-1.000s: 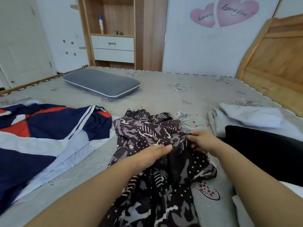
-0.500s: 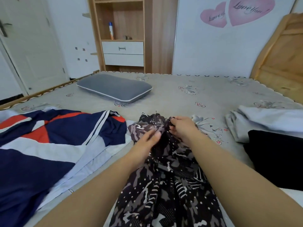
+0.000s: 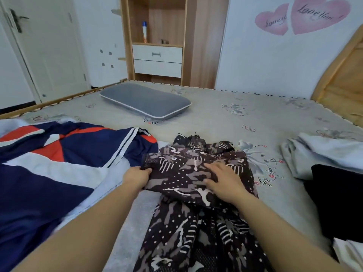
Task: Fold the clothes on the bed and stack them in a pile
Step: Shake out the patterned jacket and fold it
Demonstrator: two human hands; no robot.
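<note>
A dark brown patterned garment (image 3: 192, 228) lies crumpled on the bed (image 3: 225, 122) in front of me, its upper part spread sideways. My left hand (image 3: 137, 176) grips that part's left edge, fingers curled round the cloth. My right hand (image 3: 224, 181) lies flat on the garment's middle, fingers spread, pressing it down. A navy, red and white jacket (image 3: 51, 169) is spread out to the left. A pale grey garment (image 3: 322, 152) and a black one (image 3: 339, 199) lie to the right.
A grey pillow (image 3: 145, 101) sits at the far side of the bed. A wooden headboard (image 3: 341, 83) rises at the right. A shelf unit with drawers (image 3: 157, 46) and a white door (image 3: 43, 48) stand behind the bed. White cloth (image 3: 349, 252) shows at the bottom right.
Both hands were pinching the garment's top together near its middle. My left hand has since pulled an edge out to the left, and my right hand has flattened onto the cloth.
</note>
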